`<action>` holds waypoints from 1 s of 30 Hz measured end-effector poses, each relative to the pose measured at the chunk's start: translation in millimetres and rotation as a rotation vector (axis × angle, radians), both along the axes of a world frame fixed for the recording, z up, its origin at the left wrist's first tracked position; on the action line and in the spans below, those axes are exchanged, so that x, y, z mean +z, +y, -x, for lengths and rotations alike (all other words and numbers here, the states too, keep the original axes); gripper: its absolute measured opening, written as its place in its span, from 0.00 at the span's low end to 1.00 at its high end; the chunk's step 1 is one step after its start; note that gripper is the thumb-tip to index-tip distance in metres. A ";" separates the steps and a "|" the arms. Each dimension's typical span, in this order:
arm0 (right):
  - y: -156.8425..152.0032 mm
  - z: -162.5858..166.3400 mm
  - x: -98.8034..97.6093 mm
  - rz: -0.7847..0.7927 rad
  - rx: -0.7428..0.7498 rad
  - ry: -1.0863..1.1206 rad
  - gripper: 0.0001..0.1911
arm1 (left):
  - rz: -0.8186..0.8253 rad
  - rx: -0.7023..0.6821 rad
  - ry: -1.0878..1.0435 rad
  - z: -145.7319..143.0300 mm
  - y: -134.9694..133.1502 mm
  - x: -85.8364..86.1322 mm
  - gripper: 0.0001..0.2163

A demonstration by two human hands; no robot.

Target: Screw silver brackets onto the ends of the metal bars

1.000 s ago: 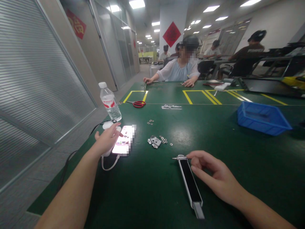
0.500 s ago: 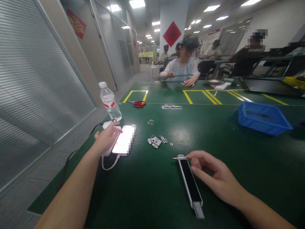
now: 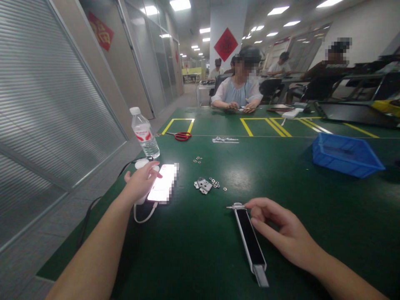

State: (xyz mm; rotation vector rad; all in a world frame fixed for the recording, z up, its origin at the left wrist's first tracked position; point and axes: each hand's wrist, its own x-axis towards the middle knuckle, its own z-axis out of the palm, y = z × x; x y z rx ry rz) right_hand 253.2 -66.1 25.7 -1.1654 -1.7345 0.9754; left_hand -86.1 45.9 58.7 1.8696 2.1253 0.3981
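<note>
My left hand [image 3: 140, 182] lies on a lit smartphone [image 3: 162, 183], with the index fingertip over its screen. A white cable [image 3: 143, 217] curls out from beneath the phone and the hand. My right hand [image 3: 281, 227] rests with its fingertips at the upper end of a long silver tool with a black face [image 3: 250, 237], possibly a caliper, lying on the table. Between my hands lie a small metal bracket [image 3: 203, 185] and several tiny metal rings [image 3: 214, 182].
The green work table [image 3: 200, 241] has a blue plastic tray [image 3: 346, 156] at right. Farther off are red-handled scissors [image 3: 183, 136] and a water bottle [image 3: 144, 133]. A seated person [image 3: 239, 85] works across the table. A glass wall runs along the left edge.
My hands have barely moved. The person across the table has drawn both hands together in front of their body, and a long strip seen half a second ago is no longer raised.
</note>
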 end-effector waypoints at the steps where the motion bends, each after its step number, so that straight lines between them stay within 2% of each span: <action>1: 0.1 0.3 -0.2 -0.003 -0.001 -0.002 0.09 | 0.001 -0.003 0.002 0.4 0.1 -0.1 0.20; 21: 0.4 -0.1 -2.7 -0.022 0.013 -0.004 0.09 | -0.042 -0.031 0.074 8.9 5.1 -10.5 0.26; 30: 0.2 0.2 -2.2 -0.012 0.010 0.010 0.09 | -0.076 -0.005 0.068 5.8 4.0 -9.5 0.19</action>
